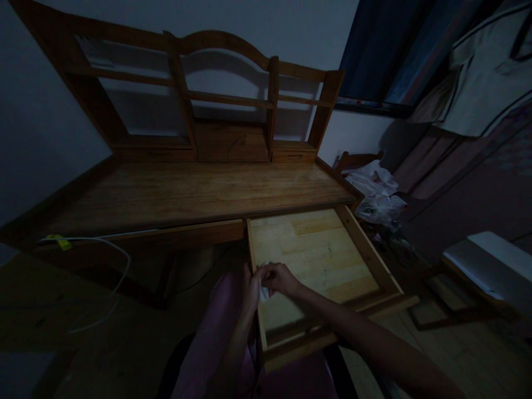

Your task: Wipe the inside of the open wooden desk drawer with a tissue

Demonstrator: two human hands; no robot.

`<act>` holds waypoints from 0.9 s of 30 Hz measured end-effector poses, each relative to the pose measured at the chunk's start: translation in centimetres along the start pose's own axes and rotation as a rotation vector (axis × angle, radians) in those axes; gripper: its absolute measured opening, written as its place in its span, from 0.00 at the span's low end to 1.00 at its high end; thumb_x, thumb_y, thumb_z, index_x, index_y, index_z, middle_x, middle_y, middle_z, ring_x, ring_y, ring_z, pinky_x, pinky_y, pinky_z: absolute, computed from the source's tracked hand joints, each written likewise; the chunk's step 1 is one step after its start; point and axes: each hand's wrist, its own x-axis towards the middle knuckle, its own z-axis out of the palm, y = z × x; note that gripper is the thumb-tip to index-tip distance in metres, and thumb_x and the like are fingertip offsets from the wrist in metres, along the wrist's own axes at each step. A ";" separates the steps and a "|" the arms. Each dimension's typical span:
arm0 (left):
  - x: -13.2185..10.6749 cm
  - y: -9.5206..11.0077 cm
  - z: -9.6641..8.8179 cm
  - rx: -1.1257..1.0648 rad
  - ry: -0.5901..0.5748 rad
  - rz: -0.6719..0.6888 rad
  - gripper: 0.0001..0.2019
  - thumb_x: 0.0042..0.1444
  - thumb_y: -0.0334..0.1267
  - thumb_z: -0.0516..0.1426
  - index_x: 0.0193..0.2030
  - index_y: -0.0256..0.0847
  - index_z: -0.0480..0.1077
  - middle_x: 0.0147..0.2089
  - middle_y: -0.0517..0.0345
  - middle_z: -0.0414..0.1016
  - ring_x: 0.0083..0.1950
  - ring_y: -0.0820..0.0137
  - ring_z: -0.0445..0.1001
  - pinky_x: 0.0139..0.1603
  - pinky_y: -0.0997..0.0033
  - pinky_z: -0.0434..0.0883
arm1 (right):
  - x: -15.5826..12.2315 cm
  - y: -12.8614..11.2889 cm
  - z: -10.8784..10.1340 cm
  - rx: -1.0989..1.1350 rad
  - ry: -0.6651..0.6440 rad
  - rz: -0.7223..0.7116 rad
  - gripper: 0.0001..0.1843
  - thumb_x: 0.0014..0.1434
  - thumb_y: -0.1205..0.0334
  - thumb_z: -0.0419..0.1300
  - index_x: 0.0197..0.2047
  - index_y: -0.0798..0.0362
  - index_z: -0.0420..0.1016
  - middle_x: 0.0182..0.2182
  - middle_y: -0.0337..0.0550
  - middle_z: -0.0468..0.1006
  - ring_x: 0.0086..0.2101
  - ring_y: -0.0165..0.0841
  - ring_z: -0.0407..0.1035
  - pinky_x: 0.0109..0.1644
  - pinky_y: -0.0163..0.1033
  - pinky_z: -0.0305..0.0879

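Observation:
Both hands meet over the left side of a pulled-out wooden drawer (316,249). My right hand (282,279) is closed, its fingers pinching a small crumpled white tissue (265,292). My left hand (250,291) is closed against the same tissue from the left, beside the drawer's side wall. The room is dim, so I cannot make out whether the white piece is paper or thin cloth. The drawer has a pale plank bottom with a few small dark marks.
A wooden desk (216,188) with a shelf hutch (272,105) stands ahead. A white cable (124,255) with a yellow tag hangs at the left. Plastic bags (374,183) sit on a chair at the right. A silver laptop (477,266) lies on a stool, and clothes (490,72) hang above.

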 end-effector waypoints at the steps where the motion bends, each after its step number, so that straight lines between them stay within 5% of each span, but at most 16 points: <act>1: 0.0 -0.1 -0.1 0.004 -0.001 0.002 0.21 0.47 0.44 0.61 0.48 0.41 0.67 0.37 0.57 0.78 0.38 0.62 0.80 0.39 0.65 0.74 | -0.1 0.0 -0.2 0.017 -0.028 0.013 0.08 0.46 0.63 0.65 0.31 0.54 0.73 0.19 0.31 0.73 0.18 0.29 0.70 0.22 0.32 0.67; 6: 0.7 -1.3 -0.8 0.055 0.006 0.007 0.20 0.48 0.42 0.61 0.48 0.41 0.69 0.38 0.56 0.78 0.38 0.62 0.79 0.42 0.63 0.74 | -1.5 0.2 -0.4 0.086 -0.174 0.089 0.15 0.40 0.56 0.71 0.28 0.56 0.76 0.17 0.34 0.74 0.15 0.30 0.69 0.18 0.32 0.67; 13: 1.2 -2.2 -1.3 0.083 0.006 0.047 0.19 0.50 0.41 0.61 0.50 0.42 0.69 0.50 0.52 0.77 0.50 0.60 0.77 0.55 0.61 0.71 | -3.7 0.1 -0.1 0.043 -0.415 0.168 0.13 0.38 0.59 0.73 0.27 0.57 0.80 0.16 0.35 0.75 0.15 0.28 0.69 0.19 0.29 0.67; 21: 0.7 -1.7 -1.4 0.071 -0.009 0.047 0.20 0.52 0.43 0.61 0.52 0.44 0.69 0.52 0.50 0.78 0.54 0.57 0.77 0.54 0.60 0.73 | -5.5 -0.9 0.4 -0.212 -0.542 -0.055 0.04 0.46 0.67 0.68 0.30 0.54 0.84 0.21 0.34 0.78 0.18 0.25 0.67 0.23 0.28 0.61; 27: 0.6 -1.6 -1.6 0.084 -0.008 0.009 0.23 0.52 0.44 0.62 0.54 0.43 0.69 0.55 0.48 0.77 0.54 0.57 0.77 0.55 0.60 0.73 | -5.5 -1.6 0.3 -0.515 -0.547 -0.304 0.09 0.46 0.71 0.68 0.31 0.50 0.85 0.25 0.34 0.81 0.25 0.28 0.71 0.30 0.30 0.61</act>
